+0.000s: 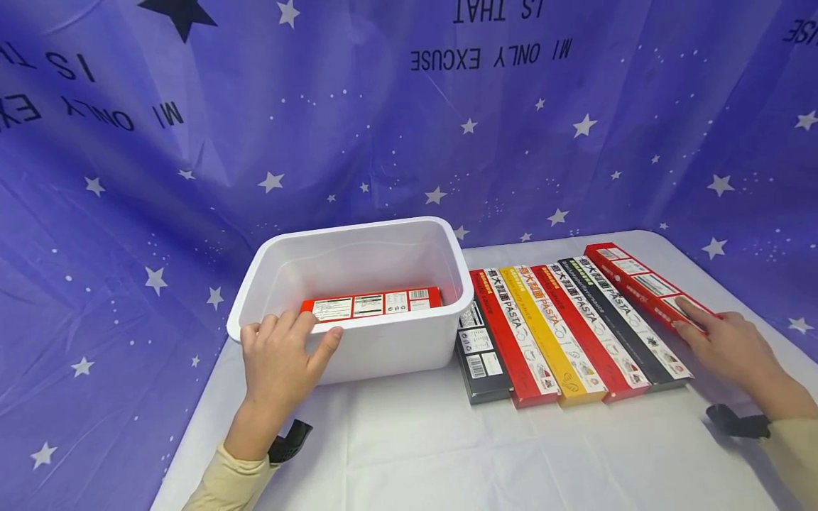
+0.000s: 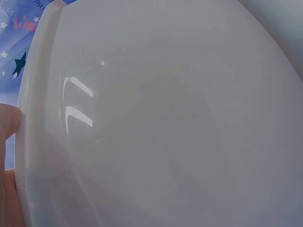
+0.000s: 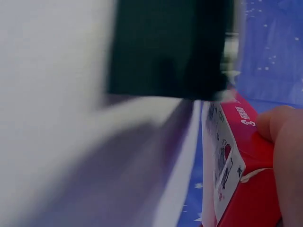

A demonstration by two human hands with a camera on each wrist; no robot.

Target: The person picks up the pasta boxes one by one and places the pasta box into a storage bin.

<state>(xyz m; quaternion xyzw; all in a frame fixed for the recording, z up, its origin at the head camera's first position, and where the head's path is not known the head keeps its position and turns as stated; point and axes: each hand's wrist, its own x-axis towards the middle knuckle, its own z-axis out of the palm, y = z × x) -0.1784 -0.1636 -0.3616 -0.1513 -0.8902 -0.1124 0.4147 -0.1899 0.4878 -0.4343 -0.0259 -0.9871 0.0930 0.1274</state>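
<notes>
My left hand [image 1: 281, 362] grips the near rim of a white plastic bin [image 1: 390, 348], its fingers over the edge. The bin's smooth wall [image 2: 165, 113] fills most of the left wrist view. Inside lies a red pasta box [image 1: 377, 304], label side showing. At the far right my right hand [image 1: 735, 348] holds another red pasta box [image 1: 645, 284], tilted on its side. In the right wrist view the thumb [image 3: 279, 123] presses on this red box [image 3: 241, 137]; the other fingers are hidden there.
Between bin and right hand lies a row of pasta boxes: a black one [image 1: 483, 362], a red one [image 1: 511, 333], a yellow one [image 1: 552, 333], another red one [image 1: 594, 333] and another black one [image 1: 629, 326]. A purple star-patterned cloth [image 1: 383, 142] hangs behind the white table [image 1: 447, 454].
</notes>
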